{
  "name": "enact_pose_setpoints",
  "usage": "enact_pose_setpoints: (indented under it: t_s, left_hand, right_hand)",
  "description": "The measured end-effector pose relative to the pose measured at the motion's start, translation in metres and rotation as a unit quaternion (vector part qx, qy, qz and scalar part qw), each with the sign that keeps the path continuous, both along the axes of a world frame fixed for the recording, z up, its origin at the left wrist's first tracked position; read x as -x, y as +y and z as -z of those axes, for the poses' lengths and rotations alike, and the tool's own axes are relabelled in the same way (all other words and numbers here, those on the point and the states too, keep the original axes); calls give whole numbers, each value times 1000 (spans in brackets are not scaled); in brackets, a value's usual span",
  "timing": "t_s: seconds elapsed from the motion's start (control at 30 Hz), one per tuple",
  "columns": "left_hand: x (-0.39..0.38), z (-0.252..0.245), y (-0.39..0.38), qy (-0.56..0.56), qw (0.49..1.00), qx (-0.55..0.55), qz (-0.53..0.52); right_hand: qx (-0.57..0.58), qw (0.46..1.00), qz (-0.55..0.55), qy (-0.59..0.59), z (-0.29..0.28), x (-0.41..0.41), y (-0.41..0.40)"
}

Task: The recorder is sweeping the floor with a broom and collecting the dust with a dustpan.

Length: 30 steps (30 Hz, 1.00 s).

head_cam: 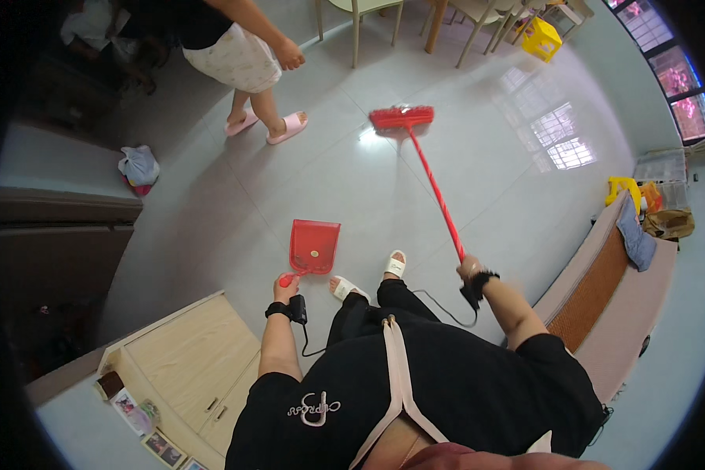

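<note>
My right hand [471,268] is closed around the top of the red broom handle [437,191]. At the far end of that handle, the broom head [402,119] with red bristles rests on or just over the shiny tiled floor [341,170]. My left hand [286,288] grips the red handle of a dustpan [315,245]. The pan lies in front of my feet, a little to the left, with a small round sticker and some dark specks on it. Whether the pan touches the floor I cannot tell.
A person in pink slippers [288,127] stands ahead on the left. A tied white plastic bag [139,166] sits by the wall. A wooden cabinet [200,346] is close on my left, a cushioned bench [611,317] on my right. Chairs [367,7] and a yellow stool [541,40] stand at the back.
</note>
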<state>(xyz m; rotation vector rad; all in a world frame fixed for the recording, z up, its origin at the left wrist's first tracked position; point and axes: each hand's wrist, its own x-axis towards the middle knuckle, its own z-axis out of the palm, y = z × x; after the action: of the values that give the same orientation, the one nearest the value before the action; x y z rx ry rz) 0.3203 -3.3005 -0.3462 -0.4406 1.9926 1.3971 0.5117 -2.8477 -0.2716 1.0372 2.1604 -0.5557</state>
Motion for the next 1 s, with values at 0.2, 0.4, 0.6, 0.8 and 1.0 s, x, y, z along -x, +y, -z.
enact_pose_setpoints:
  t_s: [0.2,0.4,0.6,0.8,1.0]
  left_hand:
    - [-5,-4,-1,-2,1000,6,19]
    - [-3,-3,-1,0,1000,-12,27]
    - [-11,19,-20,1,999,-34,-1]
    - [-23,14,-17,7,999,-34,-20]
    - [-24,11,-12,28,1000,-7,-13]
  right_hand:
    - [82,987,-32,-138,-79,-109,-59]
    - [136,970,-145,-141,-83,-198,-50]
    - [86,957,-128,-246,-122,-102,-54]
    - [70,979,-133,-136,-74,-56,-64]
    - [95,993,-59,-24,-81,-59,-44]
